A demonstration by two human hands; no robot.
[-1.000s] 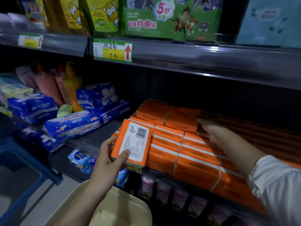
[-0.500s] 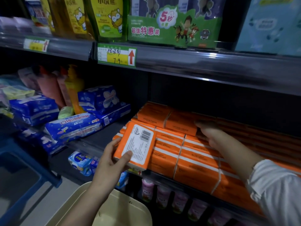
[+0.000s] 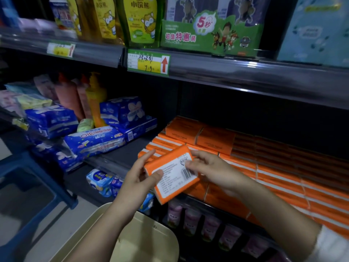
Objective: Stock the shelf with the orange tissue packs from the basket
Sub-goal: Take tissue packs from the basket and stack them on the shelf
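Both hands gripped one orange tissue pack point(image 3: 171, 173) in front of the middle shelf point(image 3: 128, 154), above the cream basket point(image 3: 151, 242). The pack was tilted, its white label and barcode facing the camera.

Left hand point(image 3: 139, 179): thumb pressed on the label's left part, fingers curled behind the pack's left edge. Right hand point(image 3: 211, 171): thumb on the label near the barcode, fingers wrapped over the far right end.

The held pack was just in front of the stacked orange packs point(image 3: 273, 178), which lay in rows on the right part of the shelf, two more lying on top at the back. Blue wrapped packs point(image 3: 94, 142) lay on the shelf's left part. A green price tag point(image 3: 149, 62) with a red arrow was on the rail of the shelf above.
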